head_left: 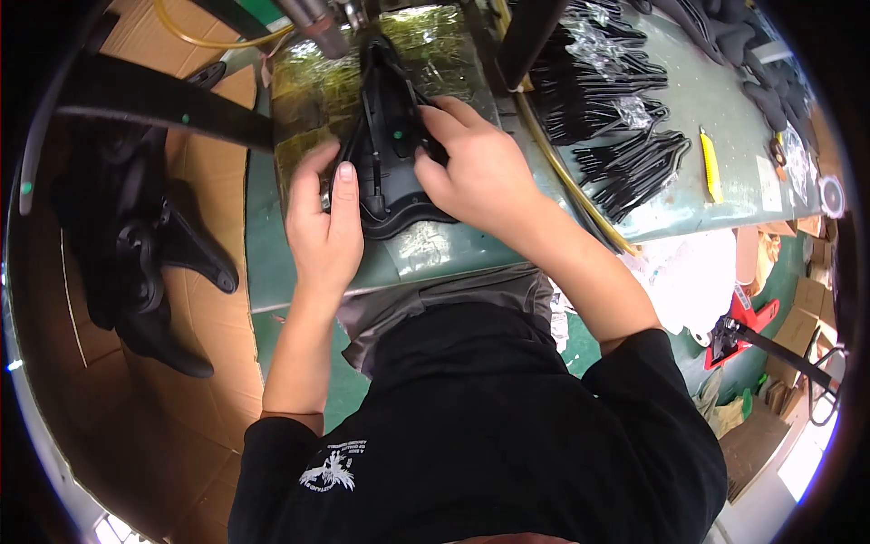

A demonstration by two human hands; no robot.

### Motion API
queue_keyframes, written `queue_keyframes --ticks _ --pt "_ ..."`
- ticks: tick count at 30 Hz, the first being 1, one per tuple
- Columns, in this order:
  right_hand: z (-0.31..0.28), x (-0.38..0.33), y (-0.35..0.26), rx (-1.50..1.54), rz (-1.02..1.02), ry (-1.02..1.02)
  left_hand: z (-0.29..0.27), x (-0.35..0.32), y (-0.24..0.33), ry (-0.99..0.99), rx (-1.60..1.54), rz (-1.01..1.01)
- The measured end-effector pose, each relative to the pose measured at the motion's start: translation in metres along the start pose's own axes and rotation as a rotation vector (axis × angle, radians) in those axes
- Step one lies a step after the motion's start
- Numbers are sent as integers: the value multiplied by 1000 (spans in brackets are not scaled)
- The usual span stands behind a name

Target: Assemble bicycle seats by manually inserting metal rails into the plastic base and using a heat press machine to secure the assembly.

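A black bicycle saddle [395, 172] lies with its hollow underside up and its narrow nose pointing away from me. My left hand [328, 208] grips its left edge, thumb on top and fingers curled round the outer side. On the opposite side, my right hand [476, 163] is closed over the right edge, with its thumb and bent fingers at the inner face. Part of that edge is hidden under the right hand. Just beyond the nose, a metal machine part [317, 25] hangs above the bench.
At left, a cardboard box [213, 245] holds several black saddles [136, 263]. Stacked black parts [607, 91] with clear plastic lie on the green table [671, 195] at right, beside a yellow utility knife [710, 165]. A yellowish hose [566, 172] runs along the bench's right side.
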State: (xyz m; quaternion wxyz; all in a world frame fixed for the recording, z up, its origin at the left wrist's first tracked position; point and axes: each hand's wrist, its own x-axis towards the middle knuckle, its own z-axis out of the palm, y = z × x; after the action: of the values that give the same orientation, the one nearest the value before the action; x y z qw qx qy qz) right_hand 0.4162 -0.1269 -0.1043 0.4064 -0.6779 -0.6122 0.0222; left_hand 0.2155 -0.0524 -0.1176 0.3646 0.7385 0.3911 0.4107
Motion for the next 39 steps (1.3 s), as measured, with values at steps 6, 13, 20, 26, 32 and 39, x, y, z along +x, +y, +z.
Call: queue_keyframes --ticks 6,13,20,26,32,39 --pt "35 42 15 -56 -70 168 22 67 -10 37 382 471" --pt "40 47 22 -26 -62 218 28 74 -18 50 398 476" --pt "33 41 18 -17 92 122 29 63 -18 143 365 446" --pt "21 41 9 118 210 59 22 68 -8 24 362 173" --pt "-39 15 25 418 -43 -21 -16 57 -9 -131 24 -79" --pt "-73 -50 66 303 -28 88 -2 13 58 -478 -896 -289"
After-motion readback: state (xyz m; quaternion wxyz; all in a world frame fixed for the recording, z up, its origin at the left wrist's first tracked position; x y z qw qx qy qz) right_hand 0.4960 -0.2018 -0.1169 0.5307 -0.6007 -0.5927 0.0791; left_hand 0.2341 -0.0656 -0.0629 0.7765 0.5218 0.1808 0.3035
